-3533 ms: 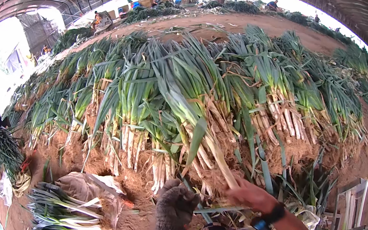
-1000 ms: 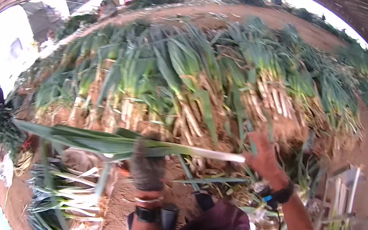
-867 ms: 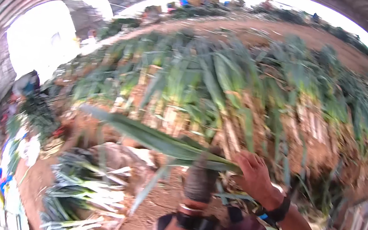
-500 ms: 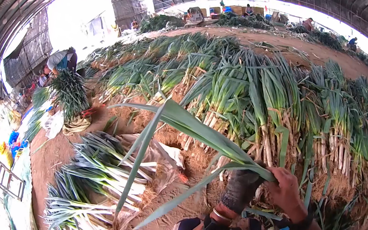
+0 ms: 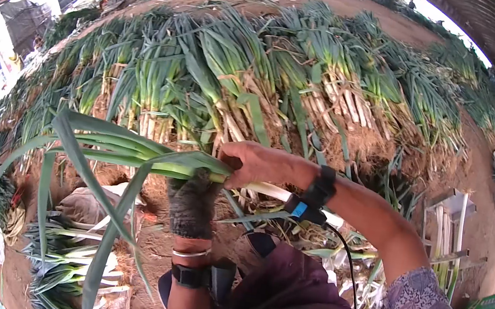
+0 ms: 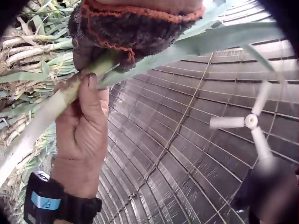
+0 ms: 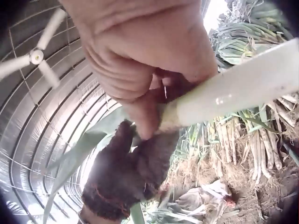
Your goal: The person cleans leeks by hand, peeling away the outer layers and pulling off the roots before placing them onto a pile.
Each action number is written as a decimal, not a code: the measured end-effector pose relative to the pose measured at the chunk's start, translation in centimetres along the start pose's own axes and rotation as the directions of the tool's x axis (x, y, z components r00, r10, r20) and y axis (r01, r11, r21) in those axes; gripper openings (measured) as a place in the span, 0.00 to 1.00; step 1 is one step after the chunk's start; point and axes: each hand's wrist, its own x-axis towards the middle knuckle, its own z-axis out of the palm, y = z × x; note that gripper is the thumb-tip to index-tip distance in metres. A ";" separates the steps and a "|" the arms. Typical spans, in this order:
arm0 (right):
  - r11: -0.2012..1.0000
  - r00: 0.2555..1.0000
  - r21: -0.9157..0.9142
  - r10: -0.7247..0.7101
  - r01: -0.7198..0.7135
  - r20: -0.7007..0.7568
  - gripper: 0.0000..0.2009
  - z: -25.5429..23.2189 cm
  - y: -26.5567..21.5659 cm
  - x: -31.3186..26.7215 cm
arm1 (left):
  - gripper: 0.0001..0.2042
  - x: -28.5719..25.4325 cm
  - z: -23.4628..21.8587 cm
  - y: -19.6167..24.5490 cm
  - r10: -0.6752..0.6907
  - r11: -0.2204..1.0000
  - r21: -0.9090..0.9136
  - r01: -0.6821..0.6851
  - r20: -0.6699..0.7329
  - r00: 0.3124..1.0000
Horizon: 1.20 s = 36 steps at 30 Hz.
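Gloved left hand [image 5: 191, 201] grips 1 long green-leaved white-stalked leek [image 5: 131, 152], held level in front of the big stacked leek pile [image 5: 258, 85]. Bare right hand [image 5: 259, 164] curls around its stalk just beside the glove.

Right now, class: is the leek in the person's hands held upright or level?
Roughly level: the leek runs sideways, gripped by left hand and right hand.

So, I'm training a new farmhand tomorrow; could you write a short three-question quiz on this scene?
1. True or false: the left hand in the dark knitted glove grips the long green-leaved, white-stemmed leek.
2. The bare right hand holds the leek: A) beside the glove B) at the leaf tips C) not at all
3. What wooden thing stands at the right of the head view?

Key: 1 true; 2 A; 3 a wooden frame holding trimmed leeks.
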 end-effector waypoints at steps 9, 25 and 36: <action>0.998 1.000 -0.051 0.026 -0.026 -0.001 0.15 0.3 -0.6 -0.7 | 0.16 -0.6 0.2 0.1 0.015 0.985 0.170 -0.007 -0.044 0.999; 0.303 0.451 -0.334 0.619 -0.892 -0.643 0.21 -4.8 14.6 -32.3 | 0.14 0.4 -0.8 3.5 0.085 0.996 0.052 -0.071 -0.360 0.929; 0.843 0.869 -0.530 -0.197 -0.086 -0.454 0.18 1.1 0.8 -11.7 | 0.14 -0.6 1.9 0.0 -0.055 0.998 -0.026 0.052 -0.155 0.986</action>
